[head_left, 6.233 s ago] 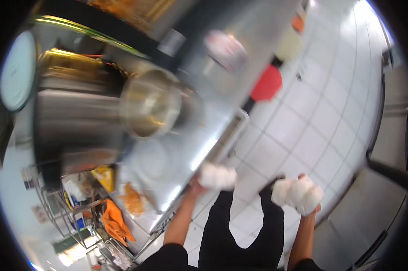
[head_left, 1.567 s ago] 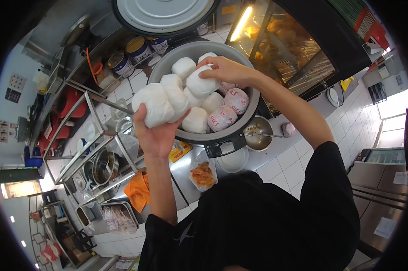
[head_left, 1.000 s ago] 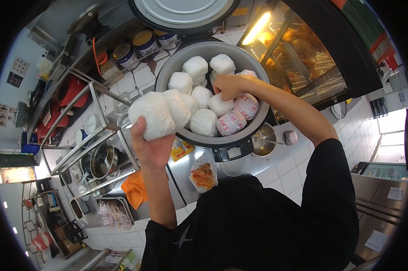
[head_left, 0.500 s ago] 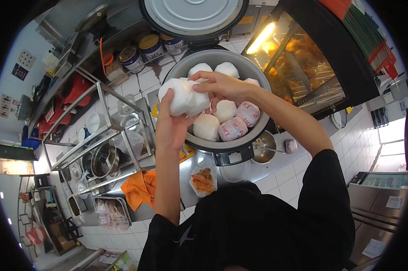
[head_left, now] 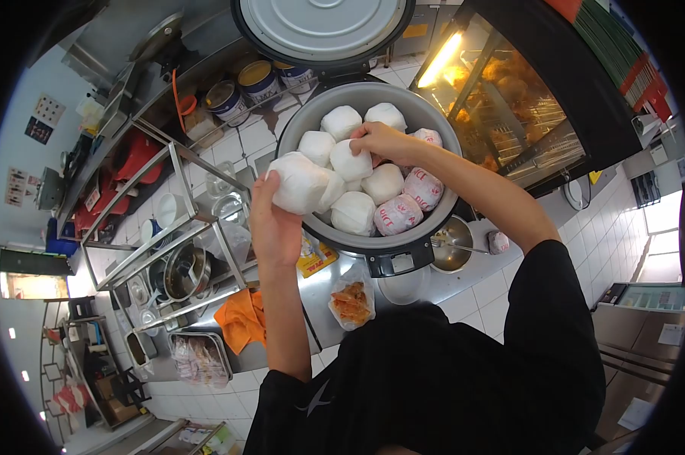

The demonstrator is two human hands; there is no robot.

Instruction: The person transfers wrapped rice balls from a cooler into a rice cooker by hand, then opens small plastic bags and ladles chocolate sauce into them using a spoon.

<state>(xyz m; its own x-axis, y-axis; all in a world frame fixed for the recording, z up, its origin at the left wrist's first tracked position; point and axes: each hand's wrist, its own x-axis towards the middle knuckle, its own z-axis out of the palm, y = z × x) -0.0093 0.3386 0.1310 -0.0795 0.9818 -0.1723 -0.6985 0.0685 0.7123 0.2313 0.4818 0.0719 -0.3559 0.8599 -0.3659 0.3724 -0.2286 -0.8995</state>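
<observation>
My left hand (head_left: 276, 227) is closed around a white paper-wrapped ball (head_left: 297, 183) at the left rim of a large round warmer (head_left: 438, 101). A second white ball (head_left: 331, 189) sits against its right side; whether my left hand also supports it is hidden. Over the middle of the warmer, my right hand (head_left: 385, 144) grips another white paper-wrapped ball (head_left: 350, 161) with its fingertips. Around it inside lie several similar white balls, among them one at the back (head_left: 341, 122). Balls in red-printed wrap (head_left: 398, 215) lie at the right side. What is inside the wraps does not show.
The warmer's raised lid (head_left: 323, 26) stands behind it. To the right is a lit glass display case (head_left: 505, 98) with food. A metal bowl (head_left: 452, 246) with a ladle, a bag of orange food (head_left: 351, 305) and an orange cloth (head_left: 241, 320) are nearer me. A metal rack (head_left: 177, 171) stands left.
My right hand has parted from my left and moved right and down over the warmer with one white ball. My left hand has shifted slightly left and down, still holding its ball.
</observation>
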